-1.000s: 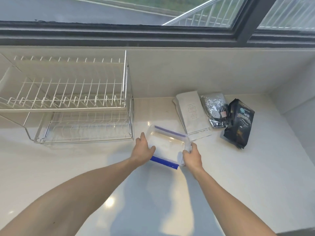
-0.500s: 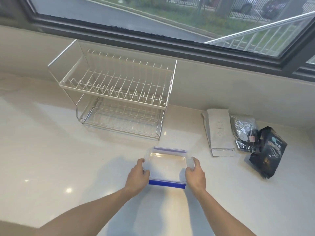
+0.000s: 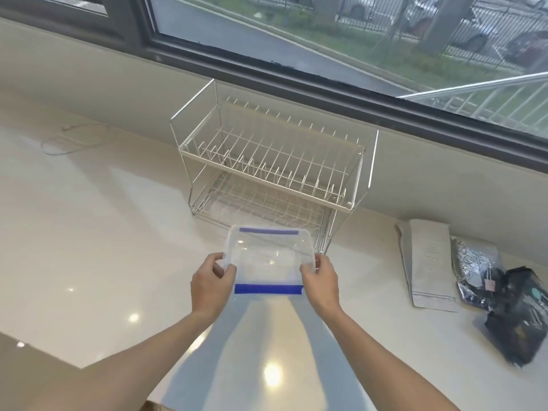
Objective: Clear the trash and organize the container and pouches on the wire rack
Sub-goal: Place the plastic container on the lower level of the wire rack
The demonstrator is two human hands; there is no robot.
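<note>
A clear plastic container (image 3: 268, 259) with blue clips on its near and far ends is held above the counter, just in front of the wire rack (image 3: 275, 167). My left hand (image 3: 211, 284) grips its left side and my right hand (image 3: 321, 281) grips its right side. The rack is white, has two tiers, and both tiers hold nothing. To the right on the counter lie three pouches: a white paper one (image 3: 427, 262), a silver foil one (image 3: 474, 271) and a black one (image 3: 519, 315).
The pale counter (image 3: 103, 232) runs along a wall under a dark-framed window (image 3: 296, 75). A thin white cable (image 3: 74, 137) lies at the far left. The counter's front edge cuts in at the lower left.
The container has risen off the counter and come closer to the rack's lower tier. The view has swung left, so the rack now sits in the middle.
</note>
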